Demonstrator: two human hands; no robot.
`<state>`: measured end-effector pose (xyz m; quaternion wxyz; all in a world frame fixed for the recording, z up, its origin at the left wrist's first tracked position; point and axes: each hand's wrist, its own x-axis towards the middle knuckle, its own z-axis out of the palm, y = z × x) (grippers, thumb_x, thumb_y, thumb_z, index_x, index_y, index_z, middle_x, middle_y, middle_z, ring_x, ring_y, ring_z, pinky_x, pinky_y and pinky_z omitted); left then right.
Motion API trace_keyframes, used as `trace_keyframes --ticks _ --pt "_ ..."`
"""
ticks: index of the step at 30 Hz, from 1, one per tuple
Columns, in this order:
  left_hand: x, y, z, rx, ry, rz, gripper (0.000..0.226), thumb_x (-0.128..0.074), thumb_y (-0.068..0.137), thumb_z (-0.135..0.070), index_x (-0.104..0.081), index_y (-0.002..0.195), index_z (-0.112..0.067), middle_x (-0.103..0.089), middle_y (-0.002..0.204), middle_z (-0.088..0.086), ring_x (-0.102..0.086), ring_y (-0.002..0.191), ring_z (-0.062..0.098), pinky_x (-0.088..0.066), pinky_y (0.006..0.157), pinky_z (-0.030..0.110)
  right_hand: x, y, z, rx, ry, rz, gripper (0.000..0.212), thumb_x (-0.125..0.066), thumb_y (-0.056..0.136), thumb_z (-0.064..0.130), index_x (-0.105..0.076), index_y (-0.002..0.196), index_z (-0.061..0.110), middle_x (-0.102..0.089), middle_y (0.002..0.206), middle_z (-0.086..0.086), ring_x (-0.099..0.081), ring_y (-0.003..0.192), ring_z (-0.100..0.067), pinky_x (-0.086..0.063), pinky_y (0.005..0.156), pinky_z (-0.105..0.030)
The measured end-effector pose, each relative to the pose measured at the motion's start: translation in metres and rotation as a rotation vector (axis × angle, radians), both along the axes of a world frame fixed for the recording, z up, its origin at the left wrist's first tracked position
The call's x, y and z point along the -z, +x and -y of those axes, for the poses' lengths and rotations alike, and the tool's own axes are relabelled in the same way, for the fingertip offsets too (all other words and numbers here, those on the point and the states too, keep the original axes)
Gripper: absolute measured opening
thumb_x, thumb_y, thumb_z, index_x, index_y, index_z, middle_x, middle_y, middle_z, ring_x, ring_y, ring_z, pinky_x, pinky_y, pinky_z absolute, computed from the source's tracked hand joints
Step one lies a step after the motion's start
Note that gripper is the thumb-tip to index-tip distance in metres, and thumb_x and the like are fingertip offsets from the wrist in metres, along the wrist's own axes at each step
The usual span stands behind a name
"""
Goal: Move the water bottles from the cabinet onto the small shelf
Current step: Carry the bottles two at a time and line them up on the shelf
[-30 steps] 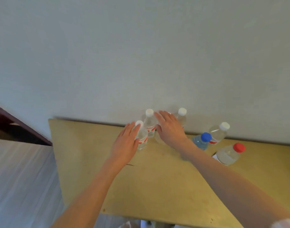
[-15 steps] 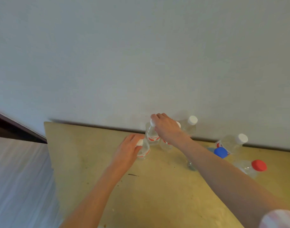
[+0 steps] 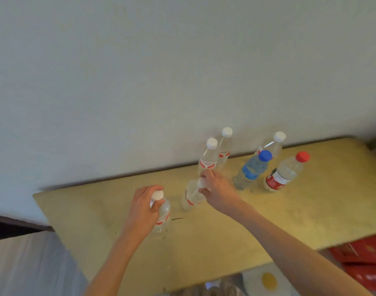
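Several water bottles stand on a yellow wooden top against a pale wall. My left hand grips the neck of a white-capped bottle near the front left. My right hand holds a second white-capped bottle by its cap; this bottle tilts. Behind them stand two white-capped bottles near the wall. To the right are a third white-capped bottle, a blue-capped bottle and a red-capped bottle.
Red packages lie below the top's right front edge. A white object with a yellow spot sits under the front edge. A grey surface and a dark strip are at the lower left.
Both hands have drawn their bottles forward, away from the wall and the other bottles. The camera view has shifted, so the whole top now appears further right.
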<state>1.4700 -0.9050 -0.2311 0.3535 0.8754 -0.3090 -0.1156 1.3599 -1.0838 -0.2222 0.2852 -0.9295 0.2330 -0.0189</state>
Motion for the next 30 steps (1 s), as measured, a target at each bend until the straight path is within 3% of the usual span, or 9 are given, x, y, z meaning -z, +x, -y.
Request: trace_keyframes --ticks 7,11,14,17,23,26,30 --pt "0.003 -0.047 0.006 0.343 0.036 -0.036 0.037 -0.068 0.075 -0.006 -0.060 0.111 -0.009 -0.060 0.109 0.011 -0.051 0.105 0.026 -0.029 0.089 0.019 0.002 -0.110 -0.047 0.326 0.072 0.047 0.039 -0.057 0.086 0.013 -0.046 0.122 0.006 -0.052 0.123 -0.012 -0.044 0.117 -0.027 -0.028 0.091 -0.020" --pt "-0.001 -0.098 0.021 0.589 -0.014 -0.031 0.034 -0.067 0.073 -0.014 -0.062 0.107 -0.009 -0.055 0.103 -0.003 -0.045 0.100 0.011 -0.026 0.085 0.011 0.000 -0.186 -0.069 0.537 0.088 0.031 0.047 -0.052 0.090 0.017 -0.037 0.134 0.008 -0.043 0.133 -0.011 -0.038 0.125 -0.024 -0.023 0.099 -0.019" --pt "-0.011 -0.152 0.037 0.791 -0.038 -0.021 0.036 -0.060 0.070 -0.021 -0.063 0.104 -0.010 -0.052 0.100 -0.008 -0.042 0.096 0.006 -0.025 0.083 0.009 -0.008 -0.254 -0.091 0.730 0.051 0.076 0.043 -0.052 0.090 0.020 -0.041 0.130 0.009 -0.043 0.131 -0.007 -0.040 0.122 -0.021 -0.024 0.094 -0.015" --pt "-0.022 -0.218 0.048 0.991 -0.077 -0.003 0.031 -0.061 0.072 -0.017 -0.062 0.103 -0.011 -0.052 0.099 -0.006 -0.044 0.093 0.007 -0.027 0.082 0.010 -0.015 -0.323 -0.121 0.915 0.004 0.144 0.036 -0.056 0.088 0.021 -0.049 0.121 0.010 -0.049 0.121 -0.006 -0.045 0.113 -0.020 -0.026 0.084 -0.013" --pt "-0.030 -0.373 0.030 1.304 -0.123 0.012 0.029 -0.061 0.077 -0.009 -0.061 0.106 -0.010 -0.053 0.102 -0.005 -0.046 0.097 0.008 -0.027 0.084 0.011 -0.026 -0.468 -0.206 1.204 -0.103 0.209 0.032 -0.059 0.085 0.013 -0.052 0.115 0.004 -0.051 0.117 -0.012 -0.045 0.111 -0.025 -0.024 0.084 -0.012" --pt "-0.032 -0.454 0.011 1.423 -0.121 -0.025 0.031 -0.063 0.078 0.000 -0.061 0.107 -0.008 -0.054 0.102 -0.002 -0.047 0.099 0.013 -0.029 0.084 0.014 -0.028 -0.546 -0.252 1.301 -0.155 0.180 0.031 -0.061 0.084 0.013 -0.055 0.112 0.001 -0.055 0.113 -0.015 -0.047 0.109 -0.030 -0.030 0.091 -0.022" --pt "-0.037 -0.561 -0.020 1.613 -0.111 -0.026 0.032 -0.065 0.076 0.002 -0.062 0.106 -0.005 -0.061 0.100 0.007 -0.051 0.095 0.021 -0.035 0.084 0.022 -0.031 -0.642 -0.324 1.461 -0.195 0.095 0.027 -0.064 0.081 0.013 -0.057 0.104 0.001 -0.059 0.102 -0.016 -0.051 0.100 -0.033 -0.029 0.087 -0.023"
